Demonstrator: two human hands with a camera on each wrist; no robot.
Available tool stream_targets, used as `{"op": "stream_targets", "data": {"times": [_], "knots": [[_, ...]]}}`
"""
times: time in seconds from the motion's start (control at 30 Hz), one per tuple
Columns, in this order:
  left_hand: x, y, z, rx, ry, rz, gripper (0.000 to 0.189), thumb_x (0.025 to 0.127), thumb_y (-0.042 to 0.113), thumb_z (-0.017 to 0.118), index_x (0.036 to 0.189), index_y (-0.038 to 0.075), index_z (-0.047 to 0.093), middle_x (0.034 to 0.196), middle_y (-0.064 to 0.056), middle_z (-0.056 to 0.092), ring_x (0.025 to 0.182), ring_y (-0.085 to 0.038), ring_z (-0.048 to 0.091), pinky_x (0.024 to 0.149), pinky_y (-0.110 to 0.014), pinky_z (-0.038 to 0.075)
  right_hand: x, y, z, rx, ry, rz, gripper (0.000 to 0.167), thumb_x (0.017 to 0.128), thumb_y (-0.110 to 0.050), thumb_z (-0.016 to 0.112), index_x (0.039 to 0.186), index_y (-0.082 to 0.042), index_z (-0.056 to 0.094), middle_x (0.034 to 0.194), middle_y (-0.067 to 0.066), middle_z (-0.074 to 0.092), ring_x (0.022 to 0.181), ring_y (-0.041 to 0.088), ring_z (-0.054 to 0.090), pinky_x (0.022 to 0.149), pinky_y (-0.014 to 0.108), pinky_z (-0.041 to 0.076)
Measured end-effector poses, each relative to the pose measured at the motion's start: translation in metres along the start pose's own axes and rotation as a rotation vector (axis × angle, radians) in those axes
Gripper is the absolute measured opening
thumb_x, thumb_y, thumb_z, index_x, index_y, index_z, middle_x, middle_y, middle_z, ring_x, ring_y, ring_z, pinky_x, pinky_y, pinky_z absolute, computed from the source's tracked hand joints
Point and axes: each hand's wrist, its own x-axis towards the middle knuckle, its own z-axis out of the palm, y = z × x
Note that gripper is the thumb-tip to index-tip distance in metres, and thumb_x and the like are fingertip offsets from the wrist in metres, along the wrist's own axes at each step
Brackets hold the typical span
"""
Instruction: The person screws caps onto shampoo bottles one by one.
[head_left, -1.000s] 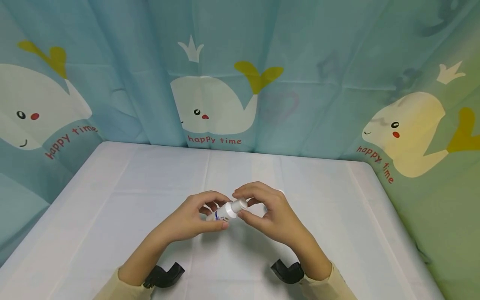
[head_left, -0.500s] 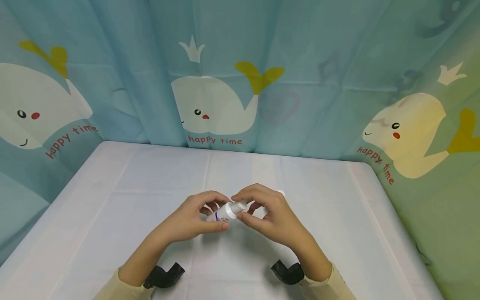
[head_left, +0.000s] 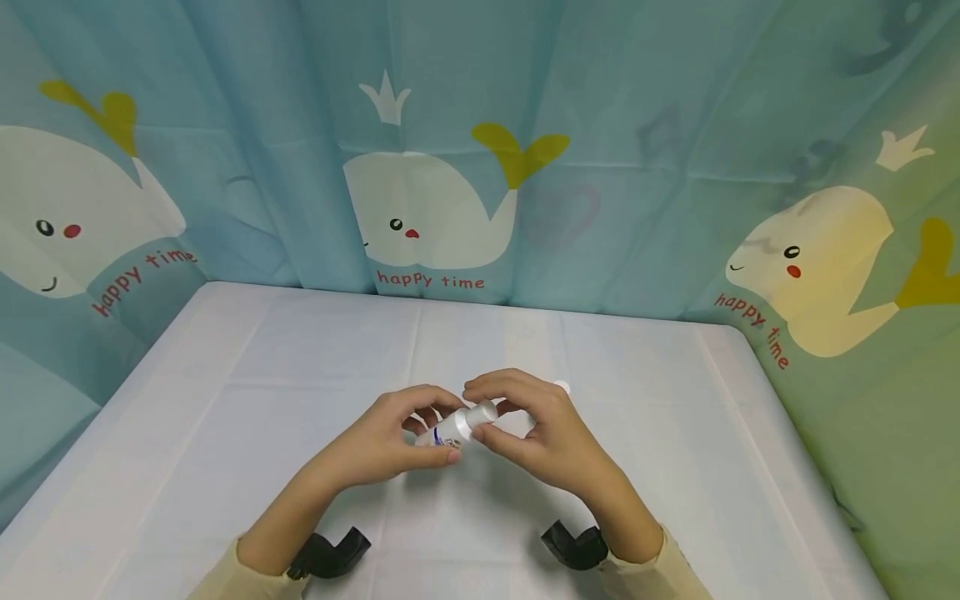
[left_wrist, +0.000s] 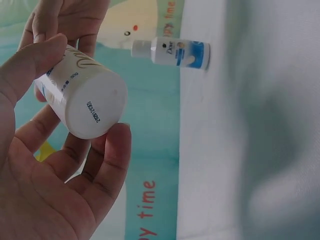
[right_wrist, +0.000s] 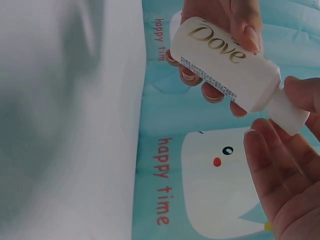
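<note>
The white plastic bottle (right_wrist: 235, 65) is held up off the tabletop (head_left: 300, 350), lying aslant, its white cap (right_wrist: 286, 111) seated on the neck. From the head the cap points to about two o'clock, the base to eight. In the right wrist view the cap points to four o'clock, with gold "Dove" lettering above a block of fine print. The flat, round base, seen in the left wrist view, bears a dark stamped code.
</note>
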Motion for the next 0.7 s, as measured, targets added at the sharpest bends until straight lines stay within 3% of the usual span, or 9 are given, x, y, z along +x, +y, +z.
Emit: {"op": "stream_targets", "data": {"times": [0.17, 0.33, 0.5, 0.7], "knots": [[-0.0003, -0.0012, 0.0010, 0.009, -0.002, 0.004, 0.038, 0.085, 0.034, 0.080, 0.119, 0.026, 0.066, 0.110, 0.007, 0.064, 0.095, -0.016, 0.058, 0.083, -0.032, 0.053, 0.0001, 0.0006, 0.0003, 0.006, 0.001, -0.031, 0.023, 0.088, -0.010, 0.077, 0.110, -0.014, 0.070, 0.112, 0.000, 0.069, 0.104, 0.013, 0.065, 0.076, 0.028, 0.058], [-0.0011, 0.0004, -0.0004, 0.004, 0.010, -0.009, 0.038, 0.084, 0.033, 0.081, 0.118, 0.028, 0.065, 0.107, 0.009, 0.064, 0.096, -0.016, 0.059, 0.083, -0.032, 0.053, -0.0001, 0.0010, -0.0003, 0.019, -0.014, -0.050, 0.028, 0.086, -0.006, 0.078, 0.112, -0.014, 0.070, 0.111, 0.001, 0.069, 0.102, 0.013, 0.065, 0.073, 0.026, 0.058], [-0.0011, 0.0012, -0.0022, -0.007, 0.021, -0.022, 0.037, 0.083, 0.033, 0.082, 0.116, 0.032, 0.065, 0.105, 0.011, 0.066, 0.095, -0.015, 0.060, 0.083, -0.031, 0.053, -0.0002, 0.0016, -0.0008, 0.007, -0.015, -0.032, 0.031, 0.087, 0.001, 0.072, 0.116, -0.012, 0.069, 0.110, 0.000, 0.069, 0.099, 0.012, 0.065, 0.072, 0.026, 0.058], [-0.0007, 0.0009, -0.0021, -0.004, 0.015, -0.011, 0.037, 0.083, 0.033, 0.082, 0.117, 0.028, 0.066, 0.106, 0.009, 0.065, 0.094, -0.017, 0.060, 0.082, -0.032, 0.053, -0.0005, 0.0029, -0.0008, 0.001, -0.007, -0.004, 0.030, 0.087, -0.007, 0.076, 0.116, -0.011, 0.069, 0.108, -0.002, 0.070, 0.094, 0.011, 0.065, 0.071, 0.026, 0.058]]}}
